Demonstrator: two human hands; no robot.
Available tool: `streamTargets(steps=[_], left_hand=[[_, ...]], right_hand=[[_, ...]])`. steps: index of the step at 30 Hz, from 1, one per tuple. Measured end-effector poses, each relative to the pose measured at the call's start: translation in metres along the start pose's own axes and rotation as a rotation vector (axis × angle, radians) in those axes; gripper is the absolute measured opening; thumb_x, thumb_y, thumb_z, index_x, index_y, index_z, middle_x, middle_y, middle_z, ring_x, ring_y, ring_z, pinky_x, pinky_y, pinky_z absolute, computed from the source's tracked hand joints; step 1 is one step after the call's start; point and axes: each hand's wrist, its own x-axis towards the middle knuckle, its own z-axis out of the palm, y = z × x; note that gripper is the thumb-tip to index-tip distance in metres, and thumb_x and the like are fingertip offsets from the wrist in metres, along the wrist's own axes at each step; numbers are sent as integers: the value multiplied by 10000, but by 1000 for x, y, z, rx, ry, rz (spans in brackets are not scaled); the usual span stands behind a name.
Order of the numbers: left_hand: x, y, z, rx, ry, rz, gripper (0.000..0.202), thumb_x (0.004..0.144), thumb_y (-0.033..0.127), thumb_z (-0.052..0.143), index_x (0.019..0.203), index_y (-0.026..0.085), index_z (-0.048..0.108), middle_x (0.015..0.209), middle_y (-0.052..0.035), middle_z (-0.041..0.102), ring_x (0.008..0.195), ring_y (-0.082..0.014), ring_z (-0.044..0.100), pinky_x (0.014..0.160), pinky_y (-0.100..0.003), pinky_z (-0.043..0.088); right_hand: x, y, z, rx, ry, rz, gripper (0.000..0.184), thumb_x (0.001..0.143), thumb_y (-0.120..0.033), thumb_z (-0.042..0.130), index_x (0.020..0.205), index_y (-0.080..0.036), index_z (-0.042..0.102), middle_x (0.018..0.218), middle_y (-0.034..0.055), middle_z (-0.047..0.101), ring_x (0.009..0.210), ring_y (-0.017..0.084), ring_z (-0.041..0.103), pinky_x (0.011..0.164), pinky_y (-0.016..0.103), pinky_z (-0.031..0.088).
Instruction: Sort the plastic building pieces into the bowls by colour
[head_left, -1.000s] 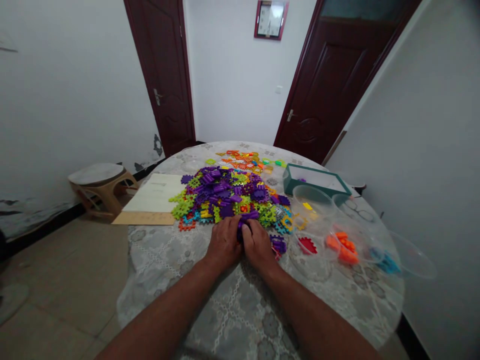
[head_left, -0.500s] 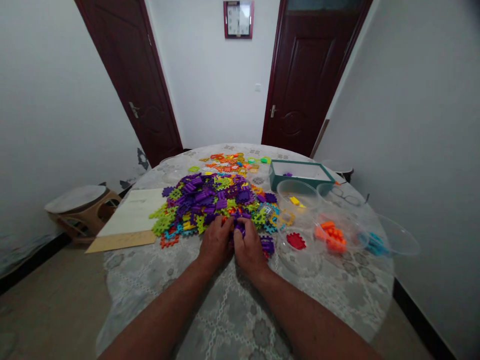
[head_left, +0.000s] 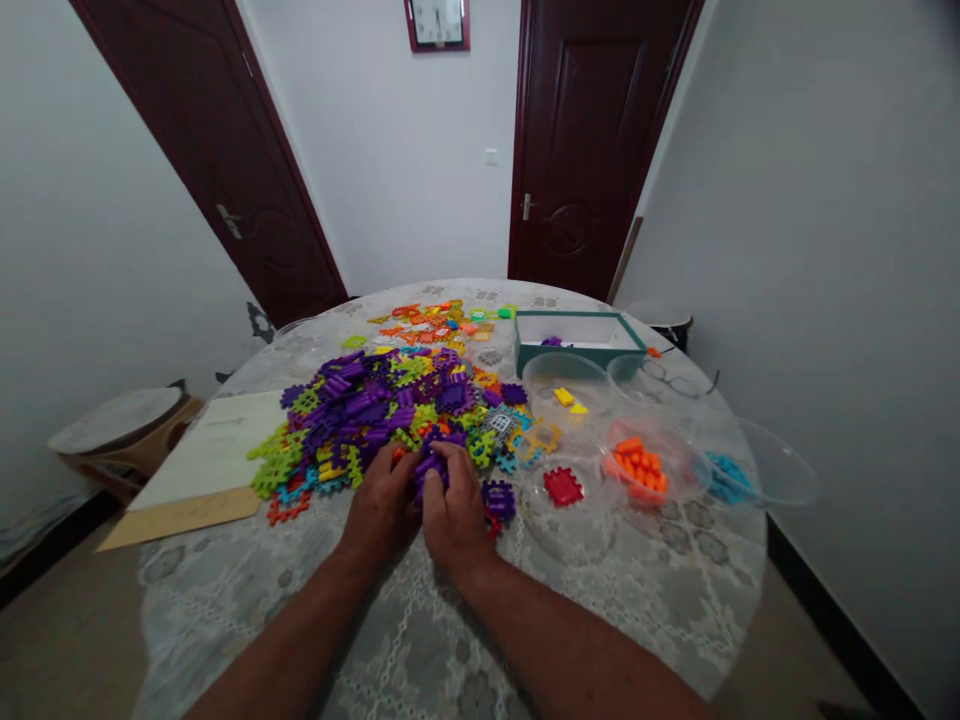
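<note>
left hand (head_left: 384, 500) + right hand (head_left: 456, 508) both curled snug around a purple piece (head_left: 429, 472), pinched between them prob to steady it | piece's at near edge of the big pile (head_left: 358, 402), easy reach | clear tubs (head_left: 592, 382) seemingly keep colors apart

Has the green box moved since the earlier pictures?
No. The green box keeps its place on the table, just behind the bowl with yellow pieces; the camera view has shifted.

Dim cool light, paler far wall (head_left: 375, 150), soft shadows, slight blur, stretched edges.
</note>
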Motion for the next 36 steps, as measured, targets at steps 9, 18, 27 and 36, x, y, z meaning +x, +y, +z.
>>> streamTargets(steps=[9, 18, 27, 36], left_hand=[[-1, 6, -6, -41, 140, -47, 322, 881, 188, 661, 1201, 209, 637, 1259, -127, 568, 1147, -280, 625, 984, -435, 570], [0, 5, -5, 1, 255, -86, 303, 915, 235, 699, 1210, 208, 634, 1249, -121, 567, 1150, -270, 617, 999, -446, 566], [-5, 10, -6, -7, 241, -59, 343, 908, 184, 656, 1232, 295, 665, 1285, -107, 584, 1210, -293, 619, 1022, -501, 577], [-4, 10, -5, 43, 242, -70, 323, 868, 152, 692, 1184, 214, 662, 1312, -128, 538, 1239, -291, 596, 1052, -483, 553]], right_hand=[[1, -4, -5, 85, -49, -81, 354, 1049, -270, 450, 1341, -198, 637, 1355, 126, 646, 1303, 229, 593, 1177, 428, 458], [5, 2, -10, 148, -57, -40, 357, 1088, -316, 380, 1292, -195, 647, 1296, 128, 678, 1242, 235, 632, 1141, 453, 483], [-4, 6, -6, -37, -164, -231, 582, 962, -319, 656, 1511, -175, 525, 1531, 192, 530, 1456, 306, 488, 1235, 516, 416], [6, -5, -15, 41, -110, -125, 398, 938, -218, 631, 1335, -204, 644, 1319, 138, 626, 1262, 271, 603, 1147, 479, 482]])
